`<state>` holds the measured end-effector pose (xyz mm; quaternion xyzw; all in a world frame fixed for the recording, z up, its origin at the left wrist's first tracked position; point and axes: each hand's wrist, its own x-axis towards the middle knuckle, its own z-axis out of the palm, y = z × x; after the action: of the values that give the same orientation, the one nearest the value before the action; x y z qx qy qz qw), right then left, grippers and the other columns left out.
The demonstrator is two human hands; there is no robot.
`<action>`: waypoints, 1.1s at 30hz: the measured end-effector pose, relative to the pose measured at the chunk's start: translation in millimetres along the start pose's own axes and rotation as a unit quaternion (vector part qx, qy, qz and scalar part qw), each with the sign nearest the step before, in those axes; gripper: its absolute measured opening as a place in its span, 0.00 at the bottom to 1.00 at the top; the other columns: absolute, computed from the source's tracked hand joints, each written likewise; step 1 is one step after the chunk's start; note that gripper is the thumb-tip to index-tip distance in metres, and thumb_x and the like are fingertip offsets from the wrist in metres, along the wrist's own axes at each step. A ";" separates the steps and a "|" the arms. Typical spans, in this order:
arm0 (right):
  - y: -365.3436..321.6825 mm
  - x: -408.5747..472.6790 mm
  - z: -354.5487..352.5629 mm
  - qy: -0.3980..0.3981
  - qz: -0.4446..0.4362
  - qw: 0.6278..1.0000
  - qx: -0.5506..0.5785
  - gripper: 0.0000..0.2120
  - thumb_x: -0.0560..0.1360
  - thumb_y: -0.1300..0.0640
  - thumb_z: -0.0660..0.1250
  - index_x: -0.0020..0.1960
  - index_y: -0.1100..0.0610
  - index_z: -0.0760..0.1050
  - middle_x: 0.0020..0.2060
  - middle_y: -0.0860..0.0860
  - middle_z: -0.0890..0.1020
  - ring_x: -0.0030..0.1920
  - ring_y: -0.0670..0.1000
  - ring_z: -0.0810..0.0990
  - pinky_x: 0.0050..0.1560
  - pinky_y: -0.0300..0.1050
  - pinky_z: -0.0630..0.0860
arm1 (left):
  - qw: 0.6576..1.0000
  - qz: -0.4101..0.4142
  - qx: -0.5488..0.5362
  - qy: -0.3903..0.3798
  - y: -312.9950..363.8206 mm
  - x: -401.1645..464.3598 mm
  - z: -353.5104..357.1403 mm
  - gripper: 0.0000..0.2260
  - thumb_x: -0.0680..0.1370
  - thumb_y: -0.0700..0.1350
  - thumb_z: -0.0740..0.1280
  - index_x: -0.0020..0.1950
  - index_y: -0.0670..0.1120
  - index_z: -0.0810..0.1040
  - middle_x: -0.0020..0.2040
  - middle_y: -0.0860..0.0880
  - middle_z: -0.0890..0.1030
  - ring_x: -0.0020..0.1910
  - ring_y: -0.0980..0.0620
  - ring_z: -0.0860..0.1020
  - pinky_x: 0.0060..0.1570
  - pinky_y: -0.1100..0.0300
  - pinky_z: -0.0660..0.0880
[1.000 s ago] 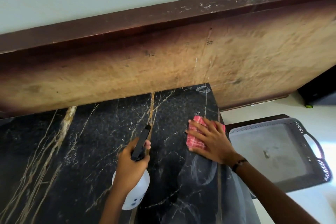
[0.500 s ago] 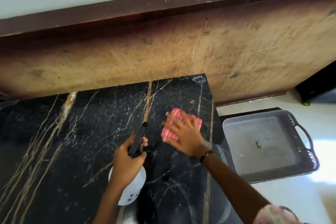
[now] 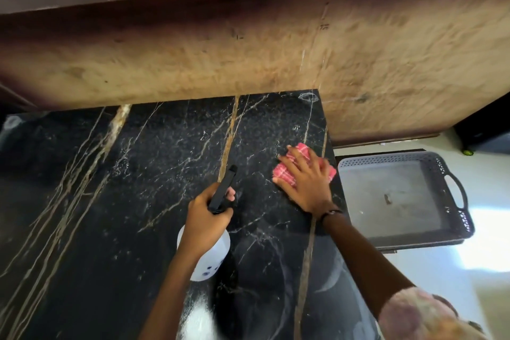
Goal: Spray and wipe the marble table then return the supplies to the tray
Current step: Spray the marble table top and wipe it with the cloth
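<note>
Fingers (image 3: 287, 159) of the right hand (image 3: 306, 182) are seen spread and nearly straight, laid flat on a folded red-and-white cloth (image 3: 300, 150); the cloth is pressed by them against the black marble table (image 3: 138, 174), close to its right edge and towards the far right corner; nothing is curled round it, so the hold is judged to depend on downward pressure alone. Fingers of the left hand (image 3: 205, 218) are wrapped round the neck of a spray bottle (image 3: 211, 257), one finger apparently resting at the trigger; the bottle is held just above the marble, near the middle of the visible top.

For the wiping in hand, the palm is best kept flat and the pressure even, so that the cloth is not bunched or left behind; strokes are best overlapped, and care taken at the edge so that the cloth is not dragged off it.

The bottle's long axis is tilted away from the person, white body nearer, black nozzle (image 3: 227, 182) pointed forward and slightly right, towards the far edge and the brown wooden panel (image 3: 248, 50) beyond; the grey tray (image 3: 458, 237) sits lower, just beside the table's right edge, within easy reach for the supplies afterwards.
</note>
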<state>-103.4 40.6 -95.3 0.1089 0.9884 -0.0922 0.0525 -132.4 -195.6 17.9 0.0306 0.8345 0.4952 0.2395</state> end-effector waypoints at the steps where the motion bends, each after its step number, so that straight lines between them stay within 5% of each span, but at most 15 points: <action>1: -16.6 -0.5 3.8 -0.002 -0.032 0.999 -0.002 0.31 0.74 0.30 0.45 0.70 0.43 0.66 0.72 0.48 0.67 0.71 0.62 0.63 0.65 0.67 0.61 | 1.000 -0.003 -0.002 0.001 -1.9 -0.4 0.5 0.13 0.69 0.29 0.63 0.44 0.46 0.78 0.45 0.49 0.81 0.48 0.48 0.78 0.43 0.66 0.71; 4: -56.1 -40.3 18.6 -0.023 -0.146 0.989 -0.001 0.30 0.75 0.30 0.46 0.71 0.43 0.63 0.73 0.48 0.64 0.72 0.61 0.62 0.66 0.71 0.60 | 1.000 -0.008 -0.005 0.001 -6.6 -6.0 2.1 0.14 0.69 0.29 0.64 0.44 0.47 0.78 0.44 0.48 0.81 0.48 0.46 0.78 0.45 0.61 0.72; 8: -31.1 -126.5 32.7 -0.026 -0.212 0.977 -0.016 0.29 0.74 0.29 0.51 0.72 0.39 0.59 0.74 0.45 0.62 0.74 0.57 0.59 0.70 0.66 0.57 | 1.000 -0.002 0.011 0.002 -8.6 -19.6 0.1 0.13 0.69 0.29 0.63 0.44 0.47 0.78 0.44 0.49 0.81 0.48 0.50 0.78 0.42 0.69 0.71; 13: 42.2 -134.1 15.4 -0.019 -0.094 0.995 -0.009 0.31 0.74 0.28 0.49 0.72 0.41 0.61 0.73 0.47 0.63 0.73 0.57 0.58 0.65 0.66 0.62 | 1.000 0.005 0.020 0.008 -20.7 -42.2 -5.3 0.14 0.69 0.29 0.64 0.44 0.47 0.78 0.44 0.49 0.81 0.43 0.55 0.77 0.36 0.78 0.69; 17: 8.3 -92.5 11.3 -0.006 0.001 1.000 -0.003 0.31 0.74 0.29 0.49 0.71 0.42 0.63 0.73 0.46 0.64 0.72 0.59 0.59 0.66 0.65 0.60 | 1.000 -0.009 0.024 0.012 -34.4 -65.1 -5.9 0.13 0.69 0.30 0.64 0.45 0.47 0.79 0.42 0.51 0.81 0.43 0.57 0.78 0.36 0.79 0.69; 22: -65.5 -119.3 33.5 -0.020 -0.123 0.992 -0.018 0.31 0.75 0.30 0.42 0.73 0.42 0.60 0.74 0.47 0.63 0.72 0.62 0.61 0.67 0.69 0.59 | 0.999 -0.010 0.023 0.020 -50.6 -95.7 -4.5 0.13 0.69 0.30 0.64 0.45 0.46 0.79 0.43 0.51 0.81 0.40 0.60 0.77 0.37 0.78 0.70; 27: -35.2 -222.7 47.4 -0.022 -0.213 0.977 -0.022 0.31 0.74 0.30 0.53 0.74 0.41 0.59 0.75 0.46 0.60 0.74 0.57 0.58 0.70 0.63 0.55 | 1.000 -0.010 0.013 0.023 -63.6 -127.6 -9.3 0.12 0.70 0.29 0.64 0.47 0.42 0.79 0.44 0.48 0.81 0.40 0.55 0.77 0.36 0.80 0.69; 33: 30.7 -209.8 25.7 -0.015 -0.031 0.999 -0.027 0.33 0.74 0.29 0.46 0.74 0.42 0.59 0.74 0.48 0.62 0.72 0.58 0.59 0.66 0.65 0.61 | 1.000 -0.011 0.011 0.023 -76.0 -156.3 -10.9 0.12 0.71 0.31 0.65 0.48 0.45 0.79 0.46 0.50 0.81 0.46 0.62 0.78 0.41 0.80 0.68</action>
<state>109.3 22.0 -99.7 0.0749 0.9925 -0.0687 0.0674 15.2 -288.1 16.1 0.0127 0.8457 0.4836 0.2255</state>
